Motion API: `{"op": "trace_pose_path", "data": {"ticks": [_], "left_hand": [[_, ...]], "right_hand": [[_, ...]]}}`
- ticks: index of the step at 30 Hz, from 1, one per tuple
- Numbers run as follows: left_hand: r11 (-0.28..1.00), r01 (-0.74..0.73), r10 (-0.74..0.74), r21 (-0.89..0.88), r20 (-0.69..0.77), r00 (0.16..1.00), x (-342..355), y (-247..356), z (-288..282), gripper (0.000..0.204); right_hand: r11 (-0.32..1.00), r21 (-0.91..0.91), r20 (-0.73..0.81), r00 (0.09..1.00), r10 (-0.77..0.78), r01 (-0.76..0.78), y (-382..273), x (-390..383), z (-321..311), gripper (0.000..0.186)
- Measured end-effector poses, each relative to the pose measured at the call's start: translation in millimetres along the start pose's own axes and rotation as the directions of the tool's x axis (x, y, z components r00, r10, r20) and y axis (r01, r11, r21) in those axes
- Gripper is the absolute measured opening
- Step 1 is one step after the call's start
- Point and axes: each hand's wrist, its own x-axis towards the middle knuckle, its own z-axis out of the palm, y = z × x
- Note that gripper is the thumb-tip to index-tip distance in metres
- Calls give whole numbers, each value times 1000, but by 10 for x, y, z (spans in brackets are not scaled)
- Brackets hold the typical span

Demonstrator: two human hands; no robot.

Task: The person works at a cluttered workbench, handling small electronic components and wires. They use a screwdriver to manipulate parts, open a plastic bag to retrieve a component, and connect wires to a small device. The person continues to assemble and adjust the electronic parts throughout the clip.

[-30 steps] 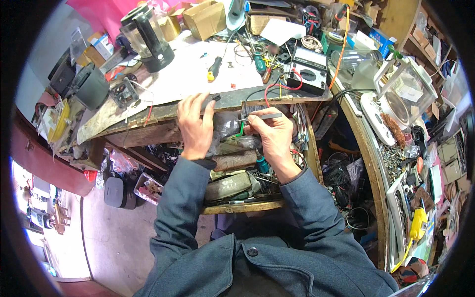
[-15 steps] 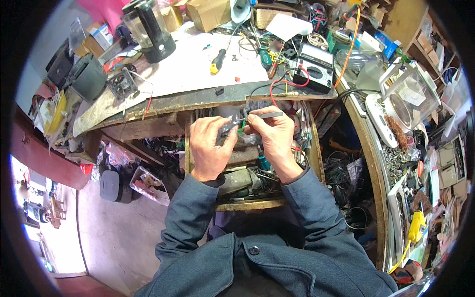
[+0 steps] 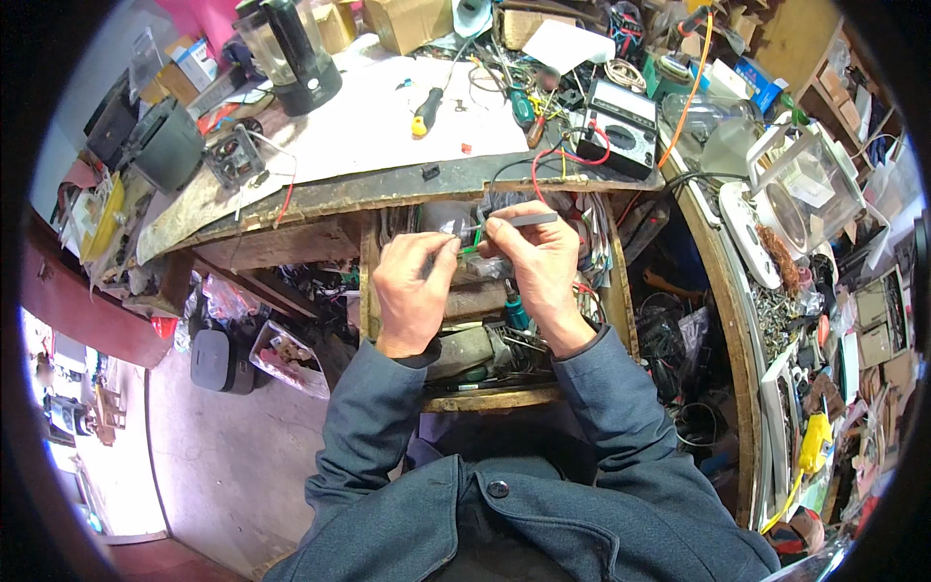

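Note:
My left hand is over the open drawer, thumb and forefinger pinched together; whatever lies between their tips is too small to make out. Close beside it, my right hand grips a dark flat strip-shaped tool between thumb and fingers. The tool's tip points toward the left fingertips, with a small gap between the hands. Beneath them the drawer holds clear plastic bags, a teal-handled tool and a greyish block-like piece.
On the bench above sit a multimeter with red and black leads, a yellow-and-black screwdriver and a blender. A small motor lies at the left. Glass jugs and loose parts crowd the right-hand bench.
My left thumb and forefinger have come together from being apart. My right hand and its tool have shifted only slightly.

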Motion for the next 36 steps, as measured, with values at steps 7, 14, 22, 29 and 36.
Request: {"op": "trace_pose_path", "data": {"ticks": [7,14,22,29,36], "left_hand": [[1,656,-433,-755,591,680,-111,-291,-114,12],[-129,721,-382,-681,705,597,-122,-261,-146,12],[-69,741,-445,-667,686,576,-158,-282,-106,13],[-26,769,-416,-639,706,573,-154,-233,-97,13],[-89,792,-351,-604,763,543,-193,-402,-100,18]], "right_hand": [[967,-245,126,991,-35,65,111,38,-48,10],[947,-319,272,954,123,-31,124,-9,2,9],[945,-326,303,944,132,-28,99,-14,16,10],[918,-394,358,928,109,44,35,-15,20,10],[915,-401,383,915,130,38,26,-33,47,8]]}}
